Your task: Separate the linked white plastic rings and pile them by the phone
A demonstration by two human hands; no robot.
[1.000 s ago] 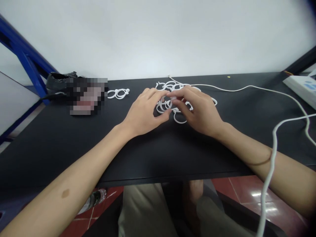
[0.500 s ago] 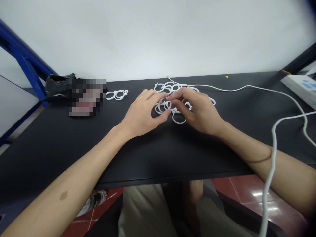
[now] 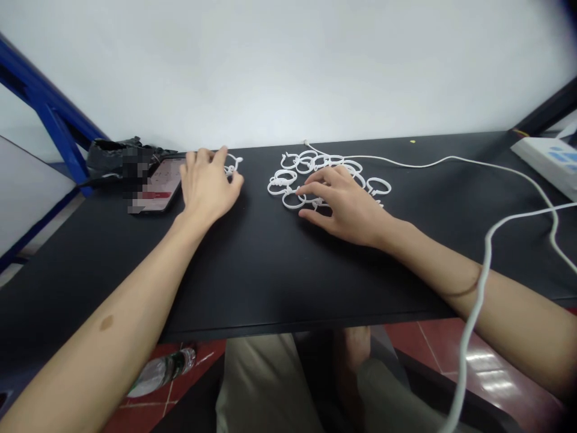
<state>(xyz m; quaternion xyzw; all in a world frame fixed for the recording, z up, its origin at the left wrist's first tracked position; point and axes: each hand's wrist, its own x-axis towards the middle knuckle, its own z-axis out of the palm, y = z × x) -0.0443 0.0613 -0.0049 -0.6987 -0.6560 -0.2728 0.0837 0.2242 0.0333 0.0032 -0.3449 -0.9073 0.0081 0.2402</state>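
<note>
Several white plastic rings (image 3: pixel 288 179) lie in a loose pile at the back middle of the black table (image 3: pixel 270 264). My right hand (image 3: pixel 345 204) rests on the pile's near side, fingers stretched out flat over the rings. My left hand (image 3: pixel 206 183) lies further left with its fingers spread over a small separate cluster of white rings (image 3: pixel 233 164), which it mostly hides. I cannot see anything gripped in either hand.
A phone (image 3: pixel 157 183) lies just left of my left hand, beside a dark crumpled bag (image 3: pixel 108 157). White cables (image 3: pixel 487 264) run across the table's right side to a white power strip (image 3: pixel 547 157). A blue frame (image 3: pixel 49 114) stands at the left. A bottle (image 3: pixel 162 370) lies on the floor.
My left hand left the ring pile and moved left to the small ring cluster by the phone. My right hand flattened onto the pile, and the rings spread out slightly.
</note>
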